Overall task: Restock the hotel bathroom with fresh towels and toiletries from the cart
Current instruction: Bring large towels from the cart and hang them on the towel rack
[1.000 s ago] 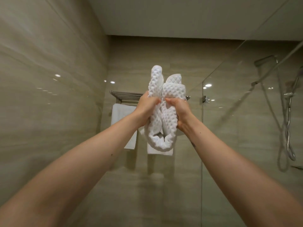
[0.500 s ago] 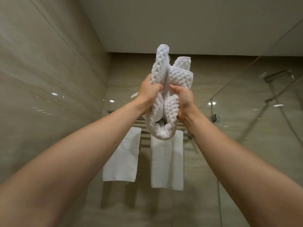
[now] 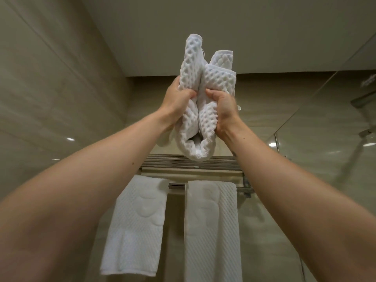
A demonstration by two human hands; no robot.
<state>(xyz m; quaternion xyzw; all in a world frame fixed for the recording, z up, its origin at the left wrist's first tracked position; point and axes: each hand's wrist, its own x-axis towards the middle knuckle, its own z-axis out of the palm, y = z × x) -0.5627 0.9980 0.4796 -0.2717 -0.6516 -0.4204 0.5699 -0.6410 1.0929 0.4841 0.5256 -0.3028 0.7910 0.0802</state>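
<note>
A thick white waffle-textured towel (image 3: 203, 82), folded into a bundle, is held up high with both arms raised. My left hand (image 3: 178, 100) grips its left fold and my right hand (image 3: 222, 106) grips its right fold. The bundle's lower loop hangs just above the chrome towel rack (image 3: 221, 162) on the far wall. Two white hand towels hang from the rack's lower bar: one on the left (image 3: 136, 224) and a ribbed one on the right (image 3: 211, 231).
Beige tiled walls stand on the left (image 3: 50, 88) and behind the rack. A glass shower screen (image 3: 325, 149) closes off the right side, with a shower fitting (image 3: 366, 96) behind it. The ceiling is close above the towel.
Both hands have lifted the waffle towel from in front of the rack to above it. The view has tilted, so the rack and hanging towels sit lower and nearer in frame.
</note>
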